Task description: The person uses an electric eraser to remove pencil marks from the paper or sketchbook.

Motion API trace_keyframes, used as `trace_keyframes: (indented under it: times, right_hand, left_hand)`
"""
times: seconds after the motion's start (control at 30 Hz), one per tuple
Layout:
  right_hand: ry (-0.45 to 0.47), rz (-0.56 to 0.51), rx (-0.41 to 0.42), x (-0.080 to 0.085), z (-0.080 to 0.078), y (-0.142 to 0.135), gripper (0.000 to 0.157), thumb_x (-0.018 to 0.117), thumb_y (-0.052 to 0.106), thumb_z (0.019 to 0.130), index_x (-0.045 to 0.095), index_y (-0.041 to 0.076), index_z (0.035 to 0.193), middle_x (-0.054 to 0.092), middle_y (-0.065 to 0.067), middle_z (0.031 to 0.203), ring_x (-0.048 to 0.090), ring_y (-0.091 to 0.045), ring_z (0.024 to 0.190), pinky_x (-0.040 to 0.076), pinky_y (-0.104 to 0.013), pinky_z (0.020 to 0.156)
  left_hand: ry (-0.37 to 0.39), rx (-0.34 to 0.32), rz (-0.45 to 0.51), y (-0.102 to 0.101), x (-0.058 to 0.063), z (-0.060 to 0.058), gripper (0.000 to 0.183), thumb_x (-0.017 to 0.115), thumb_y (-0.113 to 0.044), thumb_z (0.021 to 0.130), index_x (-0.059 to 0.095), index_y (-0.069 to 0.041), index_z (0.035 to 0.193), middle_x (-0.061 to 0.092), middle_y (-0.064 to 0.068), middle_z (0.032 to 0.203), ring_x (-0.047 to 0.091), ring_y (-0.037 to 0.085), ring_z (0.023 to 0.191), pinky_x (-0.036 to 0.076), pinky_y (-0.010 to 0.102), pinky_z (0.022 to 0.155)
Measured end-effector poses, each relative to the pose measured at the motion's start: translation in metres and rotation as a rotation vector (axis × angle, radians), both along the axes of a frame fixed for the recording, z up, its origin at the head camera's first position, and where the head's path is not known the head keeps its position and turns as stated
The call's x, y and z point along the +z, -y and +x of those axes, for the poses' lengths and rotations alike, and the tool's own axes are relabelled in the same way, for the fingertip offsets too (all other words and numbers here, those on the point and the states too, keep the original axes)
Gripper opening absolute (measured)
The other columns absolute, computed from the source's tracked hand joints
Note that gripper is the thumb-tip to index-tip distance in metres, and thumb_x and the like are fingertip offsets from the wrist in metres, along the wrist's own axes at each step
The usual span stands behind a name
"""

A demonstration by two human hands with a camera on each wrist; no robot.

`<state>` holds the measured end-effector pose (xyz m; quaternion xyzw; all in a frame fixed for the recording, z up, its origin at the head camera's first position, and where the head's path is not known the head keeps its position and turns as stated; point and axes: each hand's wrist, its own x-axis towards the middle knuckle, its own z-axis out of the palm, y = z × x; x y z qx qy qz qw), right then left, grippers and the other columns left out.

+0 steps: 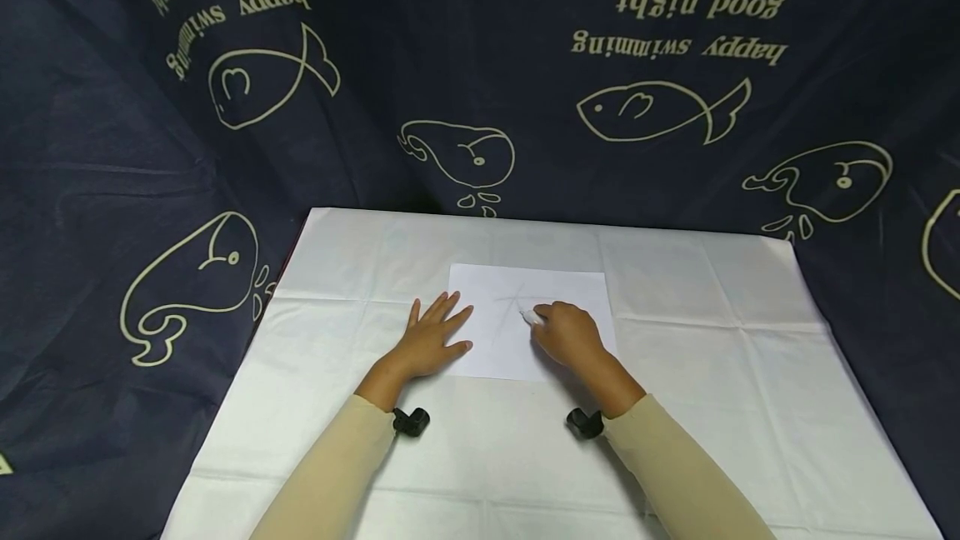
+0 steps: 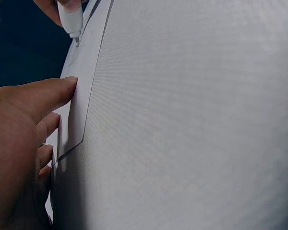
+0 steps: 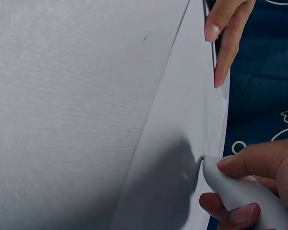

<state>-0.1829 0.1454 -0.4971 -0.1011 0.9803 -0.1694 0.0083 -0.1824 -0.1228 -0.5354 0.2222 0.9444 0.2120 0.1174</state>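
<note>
A sheet of white paper (image 1: 487,352) lies on the white-covered table, with faint grey crossing lines (image 1: 513,299) on its upper middle. Fingers spread, my left hand (image 1: 427,346) rests on the paper's left edge; its thumb (image 2: 62,91) lies along the sheet. My right hand (image 1: 568,333) grips a thick white pen (image 1: 532,317) over the middle of the paper. The pen tapers to a collar and a narrow tip (image 2: 77,42). In the right wrist view that tip meets the paper or is very close to it, and thumb and fingers curl round the body (image 3: 240,184).
A white cloth (image 1: 697,407) with fold creases covers the table. Behind and beside it hangs a dark blue curtain (image 1: 540,40) with fish and whale drawings. Each wrist carries a small black camera (image 1: 411,422) on a strap.
</note>
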Motion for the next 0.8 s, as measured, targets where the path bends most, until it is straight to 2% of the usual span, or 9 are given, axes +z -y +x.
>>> trace_keyframes:
  times: [0.13, 0.23, 0.33, 0.5, 0.73, 0.8]
  right_hand:
    - [-0.041, -0.003, 0.009, -0.0005, -0.0001, 0.0010, 0.034, 0.068, 0.015, 0.089, 0.074, 0.005, 0.121, 0.075, -0.020, 0.103, 0.072, -0.041, 0.095, 0.058, -0.052, 0.079]
    - [-0.036, -0.001, 0.010, 0.0004, 0.0008, 0.0018, 0.034, 0.068, 0.015, 0.088, 0.074, 0.005, 0.120, 0.075, -0.019, 0.102, 0.072, -0.040, 0.093, 0.058, -0.051, 0.077]
    - [-0.034, 0.004, 0.016, 0.0010, 0.0013, 0.0024, 0.033, 0.069, 0.014, 0.088, 0.075, 0.006, 0.119, 0.075, -0.018, 0.100, 0.072, -0.039, 0.090, 0.058, -0.051, 0.075]
    - [-0.079, 0.012, 0.010, 0.0007, 0.0010, 0.0038, 0.032, 0.069, 0.011, 0.086, 0.076, 0.005, 0.116, 0.075, -0.019, 0.096, 0.072, -0.040, 0.086, 0.057, -0.051, 0.071]
    - [-0.022, 0.035, 0.030, 0.0017, 0.0020, 0.0055, 0.033, 0.068, 0.015, 0.089, 0.075, 0.006, 0.120, 0.075, -0.019, 0.101, 0.072, -0.039, 0.091, 0.058, -0.051, 0.076]
    - [-0.030, 0.042, 0.033, 0.0019, 0.0022, 0.0057, 0.032, 0.069, 0.015, 0.089, 0.075, 0.006, 0.119, 0.075, -0.019, 0.100, 0.072, -0.039, 0.091, 0.058, -0.051, 0.075]
  left_hand:
    - [0.008, 0.000, -0.010, 0.0000, -0.0020, -0.0010, 0.067, 0.050, -0.049, 0.103, 0.029, -0.023, 0.161, 0.009, 0.005, 0.172, 0.003, 0.027, 0.161, -0.009, 0.063, 0.124]
    - [0.013, 0.000, -0.013, 0.0002, -0.0028, -0.0018, 0.067, 0.049, -0.050, 0.103, 0.028, -0.024, 0.161, 0.008, 0.005, 0.172, 0.002, 0.026, 0.161, -0.010, 0.063, 0.124]
    - [0.018, 0.002, -0.019, 0.0002, -0.0019, -0.0016, 0.067, 0.049, -0.050, 0.103, 0.027, -0.025, 0.162, 0.007, 0.003, 0.173, 0.001, 0.025, 0.161, -0.010, 0.062, 0.124]
    - [0.002, 0.002, 0.000, -0.0005, 0.0009, -0.0001, 0.066, 0.052, -0.047, 0.103, 0.031, -0.023, 0.161, 0.010, 0.006, 0.172, 0.004, 0.028, 0.161, -0.008, 0.064, 0.124]
    - [0.007, -0.001, 0.005, -0.0008, 0.0056, 0.0017, 0.066, 0.052, -0.046, 0.103, 0.031, -0.022, 0.160, 0.012, 0.007, 0.172, 0.005, 0.029, 0.160, -0.007, 0.065, 0.124]
    - [0.008, 0.000, 0.008, -0.0007, 0.0068, 0.0021, 0.066, 0.053, -0.045, 0.103, 0.032, -0.021, 0.160, 0.012, 0.007, 0.172, 0.006, 0.029, 0.160, -0.007, 0.065, 0.124]
